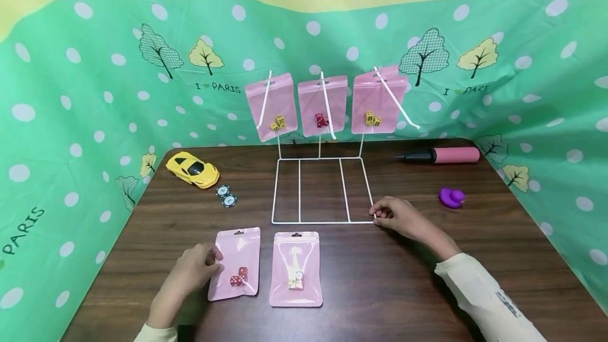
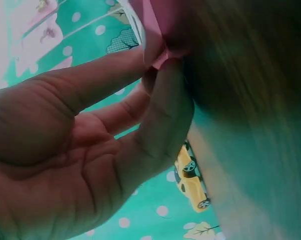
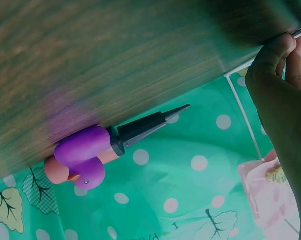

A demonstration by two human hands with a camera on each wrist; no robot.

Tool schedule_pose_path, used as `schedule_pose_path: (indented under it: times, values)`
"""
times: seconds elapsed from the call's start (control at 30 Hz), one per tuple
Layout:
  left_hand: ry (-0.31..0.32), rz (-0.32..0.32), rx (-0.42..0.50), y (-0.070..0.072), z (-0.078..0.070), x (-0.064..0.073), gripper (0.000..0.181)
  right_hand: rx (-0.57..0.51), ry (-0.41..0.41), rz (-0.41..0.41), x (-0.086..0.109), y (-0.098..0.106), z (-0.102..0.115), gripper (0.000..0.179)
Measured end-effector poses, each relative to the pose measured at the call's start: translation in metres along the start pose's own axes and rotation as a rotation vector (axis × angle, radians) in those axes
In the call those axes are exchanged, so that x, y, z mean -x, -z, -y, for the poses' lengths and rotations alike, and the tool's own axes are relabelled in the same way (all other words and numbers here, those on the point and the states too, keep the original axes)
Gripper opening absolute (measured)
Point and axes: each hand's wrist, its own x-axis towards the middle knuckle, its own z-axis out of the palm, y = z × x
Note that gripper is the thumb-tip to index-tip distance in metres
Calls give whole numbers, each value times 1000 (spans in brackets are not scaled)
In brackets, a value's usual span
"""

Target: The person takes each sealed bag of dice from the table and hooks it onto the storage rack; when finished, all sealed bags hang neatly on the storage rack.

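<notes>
My left hand (image 1: 192, 271) pinches the left edge of a pink zip bag (image 1: 236, 252) with red dice in it; the left wrist view shows thumb and fingertips closed on the bag's edge. To its right a second pink bag (image 1: 296, 257) with pale dice lies flat. My right hand (image 1: 399, 218) pinches the front right corner of a white wire rack (image 1: 323, 222). On the rack's hooks hang three pink bags: the left bag (image 1: 271, 102) with yellow dice, the middle bag (image 1: 311, 102) with red dice, the right bag (image 1: 368, 99) with yellow dice.
A yellow toy car (image 1: 193, 170) and two poker chips (image 1: 226, 196) are on the left of the wooden table (image 1: 404, 289). At the right are a pink and black hand pump (image 1: 444, 155) and a purple rubber duck (image 1: 451, 198). Behind hangs a green dotted cloth (image 1: 209, 30).
</notes>
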Motion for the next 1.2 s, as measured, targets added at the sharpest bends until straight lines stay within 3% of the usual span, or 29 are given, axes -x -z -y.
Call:
schedule_pose_path:
  times: [0.1,0.23,0.33,0.47,0.67,1.0,1.2]
  values:
    - [-9,39,61,14,-15,6,10,-1,1,-3,1,0,0,12]
    - [-55,83,135,27,-12,6,11,-4,5,-2,1,0,0,12]
    - [-73,82,145,39,-8,3,13,-4,4,-7,0,0,1,12]
    - [-107,-12,129,56,-13,0,18,-2,-3,-11,1,0,1,12]
    - [-241,-206,135,68,-32,7,25,-2,-6,-5,3,0,0,11]
    - [-566,-317,188,79,-79,33,42,0,-8,-5,3,1,1,12]
    - [-715,-395,310,94,-109,31,46,-4,-7,-6,3,-1,1,11]
